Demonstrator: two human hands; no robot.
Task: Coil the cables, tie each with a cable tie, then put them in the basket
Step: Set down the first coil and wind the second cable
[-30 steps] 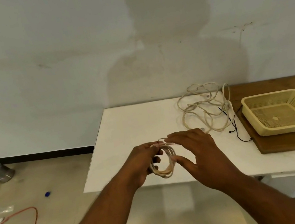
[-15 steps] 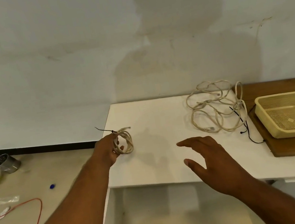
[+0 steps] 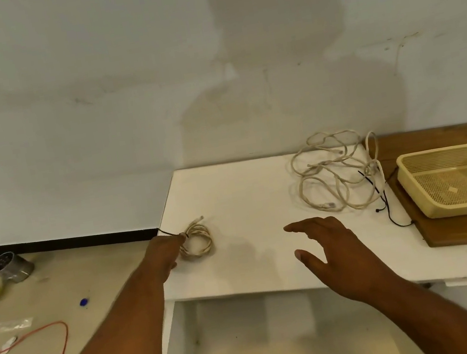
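The coiled cable lies flat, its black tie tail pointing left.

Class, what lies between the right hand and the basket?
In the head view, a thin black cord lies on the white table, then the edge of the wooden board under the basket.

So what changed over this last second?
The left hand carried the coil from the front middle of the table to its left edge, where it now lies. The grip stays at the tied side. The right hand let go and hovers open. The loose cables and basket stayed put.
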